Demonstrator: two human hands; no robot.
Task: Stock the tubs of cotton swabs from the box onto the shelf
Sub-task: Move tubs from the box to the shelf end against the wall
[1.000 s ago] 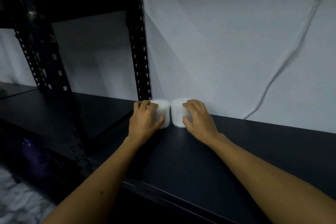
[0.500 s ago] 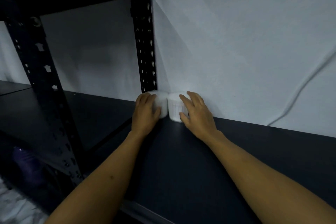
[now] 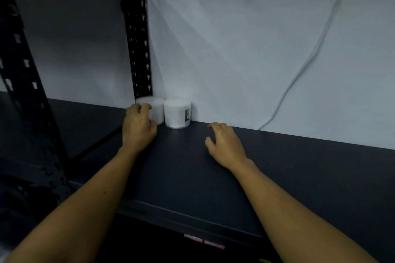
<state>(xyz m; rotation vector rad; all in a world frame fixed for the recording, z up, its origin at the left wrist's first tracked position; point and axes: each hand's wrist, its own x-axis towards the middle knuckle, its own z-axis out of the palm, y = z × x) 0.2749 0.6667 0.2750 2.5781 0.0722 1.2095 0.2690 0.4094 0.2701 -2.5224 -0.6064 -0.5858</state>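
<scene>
Dark metal shelf [image 3: 192,177] against a pale wall [image 3: 245,49], black slotted upright [image 3: 139,49] at the back corner, white cable [image 3: 299,83] hanging right. Two white cotton swab tubs stood touching at the back by the upright: left tub [image 3: 157,109], right tub [image 3: 177,115]. Half a second earlier both hands cupped them; now the right hand [image 3: 226,145] had let go and pulled back, fingers loosely spread, holding nothing. Left hand [image 3: 139,128] was curled against its tub; actual grip unclear. Pair looked placed; the box was out of view.
</scene>
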